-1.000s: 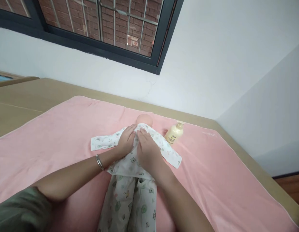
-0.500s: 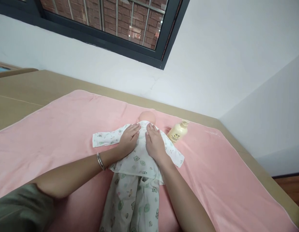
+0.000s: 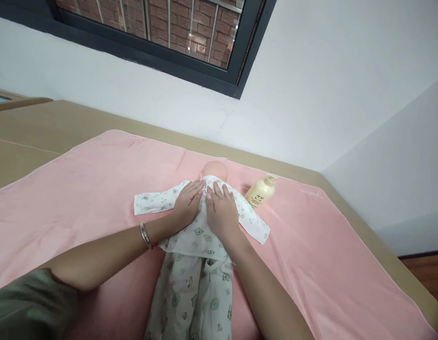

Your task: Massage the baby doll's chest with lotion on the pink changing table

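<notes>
A baby doll (image 3: 214,171) lies on a pink blanket (image 3: 109,174), its bald head toward the wall. It wears a white printed top (image 3: 199,236) with sleeves spread to both sides, and matching trousers (image 3: 185,297). My left hand (image 3: 188,203) rests flat on the upper left of the top, fingers stretched toward the head. On the upper right of the top lies my right hand (image 3: 222,210), flat with its fingers somewhat spread. Neither hand holds anything. A pale yellow pump bottle (image 3: 261,191) stands right of the doll, close to its sleeve.
The blanket covers most of a tan board surface (image 3: 73,120) that meets a white wall (image 3: 151,99) at the back. Above is a dark-framed window (image 3: 190,66) with bars behind it. Another wall (image 3: 413,170) closes the right side.
My right hand has slid a little left over the top, nearer my left hand, and its fingers have spread more. My left hand has hardly moved.
</notes>
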Motion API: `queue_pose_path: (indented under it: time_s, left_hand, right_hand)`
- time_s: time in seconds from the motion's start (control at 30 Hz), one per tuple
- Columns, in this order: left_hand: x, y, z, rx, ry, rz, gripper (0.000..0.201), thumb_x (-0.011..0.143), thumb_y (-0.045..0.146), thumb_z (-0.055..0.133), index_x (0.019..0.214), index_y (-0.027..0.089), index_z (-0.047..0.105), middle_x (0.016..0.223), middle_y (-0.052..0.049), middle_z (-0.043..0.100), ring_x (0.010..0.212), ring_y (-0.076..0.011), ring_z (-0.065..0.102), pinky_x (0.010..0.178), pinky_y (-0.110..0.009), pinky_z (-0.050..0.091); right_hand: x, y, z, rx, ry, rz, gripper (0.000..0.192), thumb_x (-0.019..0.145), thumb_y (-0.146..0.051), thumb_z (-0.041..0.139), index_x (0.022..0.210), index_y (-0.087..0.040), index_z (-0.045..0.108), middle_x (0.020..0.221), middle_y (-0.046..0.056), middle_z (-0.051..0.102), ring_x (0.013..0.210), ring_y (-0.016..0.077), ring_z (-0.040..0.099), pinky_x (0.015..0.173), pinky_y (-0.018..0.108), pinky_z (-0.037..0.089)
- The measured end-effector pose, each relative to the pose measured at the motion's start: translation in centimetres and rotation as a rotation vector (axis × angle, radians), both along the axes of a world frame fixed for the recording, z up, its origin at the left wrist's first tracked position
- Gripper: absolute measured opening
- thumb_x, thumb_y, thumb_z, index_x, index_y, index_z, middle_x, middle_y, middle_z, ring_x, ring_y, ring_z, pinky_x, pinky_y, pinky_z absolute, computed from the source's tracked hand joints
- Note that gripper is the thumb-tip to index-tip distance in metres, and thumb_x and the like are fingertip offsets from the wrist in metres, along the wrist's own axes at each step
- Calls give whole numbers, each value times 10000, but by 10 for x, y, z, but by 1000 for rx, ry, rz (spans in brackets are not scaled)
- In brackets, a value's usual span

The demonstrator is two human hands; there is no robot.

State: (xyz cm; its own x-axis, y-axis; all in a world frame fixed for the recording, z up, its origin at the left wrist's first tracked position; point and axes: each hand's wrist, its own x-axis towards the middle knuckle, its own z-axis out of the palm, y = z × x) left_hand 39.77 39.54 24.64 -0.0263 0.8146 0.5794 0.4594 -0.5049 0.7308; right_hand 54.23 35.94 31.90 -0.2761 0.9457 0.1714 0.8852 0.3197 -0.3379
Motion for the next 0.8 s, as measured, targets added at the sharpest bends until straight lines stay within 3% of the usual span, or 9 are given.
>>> queue_pose_path:
  time_s: [0.2,0.33,0.43,0.57,0.7,0.8]
  left_hand:
    - [-1,0,-1,19,6,-18,475,1014,361,352,1328,217,678,1392,-80,690,1352,-247,601,1245,-518,376]
    - [-1,-1,0,38,21,-17,500,1019,355,324,1361,193,651,1407,-94,678,1373,-249,580,1252,-510,360]
    - [0,-2,1,33,37,-12,515,1023,364,312,1375,175,638,1413,-106,672,1374,-256,576,1249,-506,365]
    - [0,-2,0,22,53,1,523,1033,381,296,1394,188,622,1427,-96,662,1385,-255,563,1250,-496,368]
    - [-1,-1,-3,54,71,-3,519,1040,384,290,1374,185,634,1409,-104,674,1367,-253,580,1247,-500,372]
    - [-1,0,-3,57,99,3,510,1042,374,287,1369,190,633,1412,-98,673,1360,-244,587,1241,-504,382]
  right_hand:
    - [8,9,2,-29,23,47,528,1099,-346,250,1565,-230,469,1673,36,311,1576,333,199,1268,608,169]
    - [17,19,1,-35,82,43,533,1080,-276,262,1567,-195,464,1657,83,344,1566,281,253,1280,554,175]
    - [18,21,2,-32,84,-55,545,1074,-254,258,1565,-123,453,1630,145,382,1548,280,300,1278,523,208]
    - [6,7,2,11,-75,-183,553,1069,-242,290,1550,-6,430,1586,249,410,1521,355,337,1257,552,243]
    - [-4,-3,1,83,-130,31,548,1055,-204,297,1552,-18,432,1631,196,361,1567,341,226,1284,544,183]
    - [5,7,0,27,-77,144,544,1062,-231,293,1567,-90,438,1656,125,336,1583,299,187,1292,539,158]
